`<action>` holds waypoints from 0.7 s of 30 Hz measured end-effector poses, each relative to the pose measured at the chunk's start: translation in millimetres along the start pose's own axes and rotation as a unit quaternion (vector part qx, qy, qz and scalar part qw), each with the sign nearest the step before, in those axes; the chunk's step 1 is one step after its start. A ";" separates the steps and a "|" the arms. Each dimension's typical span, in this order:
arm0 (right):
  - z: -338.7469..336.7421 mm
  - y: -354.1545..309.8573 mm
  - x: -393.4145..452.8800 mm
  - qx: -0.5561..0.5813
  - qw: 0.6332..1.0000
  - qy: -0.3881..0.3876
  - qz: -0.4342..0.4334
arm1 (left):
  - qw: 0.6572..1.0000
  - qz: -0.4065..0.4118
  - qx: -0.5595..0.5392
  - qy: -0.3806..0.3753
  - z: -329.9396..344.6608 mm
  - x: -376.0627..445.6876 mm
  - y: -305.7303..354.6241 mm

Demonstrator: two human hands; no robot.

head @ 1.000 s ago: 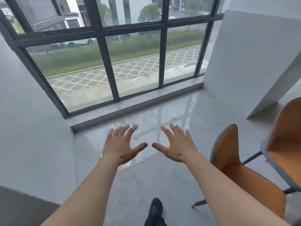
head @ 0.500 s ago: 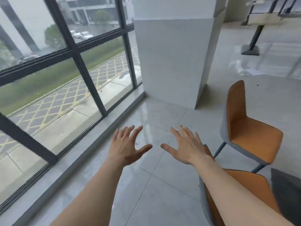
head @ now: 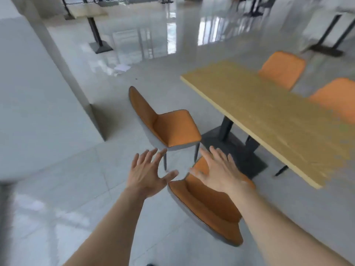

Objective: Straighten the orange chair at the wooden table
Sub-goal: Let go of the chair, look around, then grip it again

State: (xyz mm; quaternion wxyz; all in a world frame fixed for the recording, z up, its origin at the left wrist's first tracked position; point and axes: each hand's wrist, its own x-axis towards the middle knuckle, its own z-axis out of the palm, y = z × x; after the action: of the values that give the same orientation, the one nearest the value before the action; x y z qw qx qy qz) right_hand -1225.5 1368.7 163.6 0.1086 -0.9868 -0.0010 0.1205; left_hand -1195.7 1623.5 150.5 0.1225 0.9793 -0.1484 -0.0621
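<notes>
A wooden table (head: 269, 112) on dark legs stretches across the right. Two orange chairs with grey shells stand on its near side, both pulled away and turned at an angle: the near chair (head: 209, 208) just below my hands, the other chair (head: 169, 125) further off. My left hand (head: 148, 173) is spread open in the air to the left of the near chair's back. My right hand (head: 219, 171) is spread open above that chair, holding nothing.
Two more orange chairs (head: 282, 70) (head: 334, 96) sit at the table's far side. A white pillar (head: 44, 89) fills the left. A table pedestal (head: 99, 45) stands further back on the glossy tiled floor (head: 67, 189).
The view has swung right from the window and pillar to the wooden table and its chairs. Both hands stay spread open in front of me.
</notes>
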 end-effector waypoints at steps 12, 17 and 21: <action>129.3 11.4 -111.1 0.109 0.957 -0.022 0.267 | 0.961 0.244 0.009 -0.127 102.0 11.7 31.7; 221.9 -13.8 -136.9 0.139 0.948 -0.052 0.281 | 0.935 0.297 0.051 -0.186 165.5 -8.5 -1.3; 206.1 -8.2 -132.0 0.119 0.951 0.025 0.284 | 0.939 0.306 0.045 -0.149 163.5 -2.5 7.5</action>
State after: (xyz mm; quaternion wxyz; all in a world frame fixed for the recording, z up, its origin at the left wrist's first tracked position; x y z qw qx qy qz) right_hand -1402.4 1417.1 1.4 0.1867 -0.9289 0.2963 0.1204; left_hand -1226.0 1581.0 -4.7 0.0678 0.8709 -0.4599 -0.1597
